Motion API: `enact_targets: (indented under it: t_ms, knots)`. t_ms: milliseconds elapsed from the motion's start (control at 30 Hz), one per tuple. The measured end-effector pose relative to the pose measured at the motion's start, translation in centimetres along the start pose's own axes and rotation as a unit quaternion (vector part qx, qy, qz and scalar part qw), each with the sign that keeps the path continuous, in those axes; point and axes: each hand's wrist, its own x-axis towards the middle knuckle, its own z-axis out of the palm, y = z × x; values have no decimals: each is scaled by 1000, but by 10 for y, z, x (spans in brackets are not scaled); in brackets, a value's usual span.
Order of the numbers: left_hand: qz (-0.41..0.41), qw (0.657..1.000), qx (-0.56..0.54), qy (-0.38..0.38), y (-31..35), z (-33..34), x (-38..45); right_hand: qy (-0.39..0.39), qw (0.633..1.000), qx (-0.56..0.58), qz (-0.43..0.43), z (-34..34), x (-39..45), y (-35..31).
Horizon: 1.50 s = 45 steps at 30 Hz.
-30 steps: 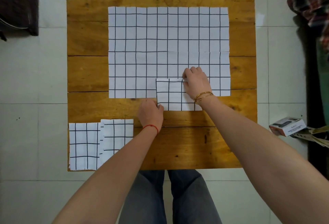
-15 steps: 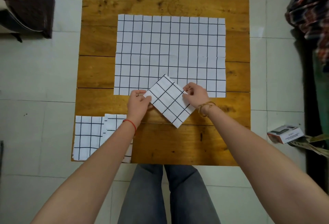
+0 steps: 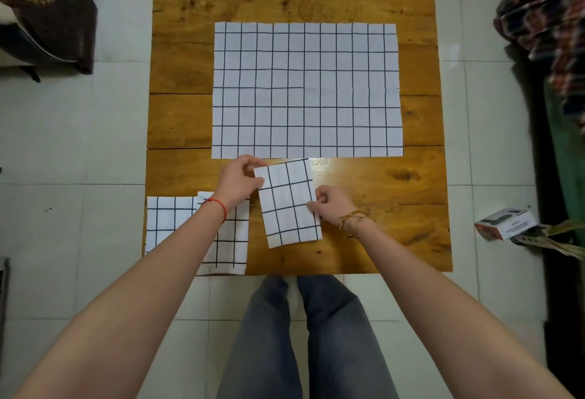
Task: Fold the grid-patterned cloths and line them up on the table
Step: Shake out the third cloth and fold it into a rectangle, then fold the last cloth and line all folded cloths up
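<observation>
Two hands, left hand (image 3: 238, 180) and right hand (image 3: 330, 205), pinch opposite edges of a folded grid cloth (image 3: 287, 202) at the wooden table's (image 3: 380, 183) near edge, apparently placing it; next, squaring it beside the two folded cloths (image 3: 171, 224) lined up left.

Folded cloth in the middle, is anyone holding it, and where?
Yes: left hand pinches the folded cloth at its upper left edge, right hand its lower right edge.

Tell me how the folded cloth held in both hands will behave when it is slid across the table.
The folded cloth probably stays fairly flat: it keeps straight edges while the left hand and right hand pinch it. It looks thin and light, so it may shift easily. On the glossy table it likely slides, though a push could unfold its layers.
</observation>
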Motion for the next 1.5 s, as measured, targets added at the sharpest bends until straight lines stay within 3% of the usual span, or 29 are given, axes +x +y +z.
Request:
enact_targets:
  t_ms: [233,633,1033,1300,1500]
  knots:
    - [34,996,63,-50,-34,-5,-20,23,999,-2,41,52,-25,13]
    - [104,988,112,-30,-60,-2,-21,68,992,-71,82,91,-36,13]
    - [110,986,114,-44,-67,-6,-14,67,959,-256,105,87,-38,-3]
    - [128,986,102,8,-45,-44,9,231,942,-242,-28,53,-19,-42]
    - [181,954,230,59,-22,-86,31,231,939,-227,-119,31,18,-82]
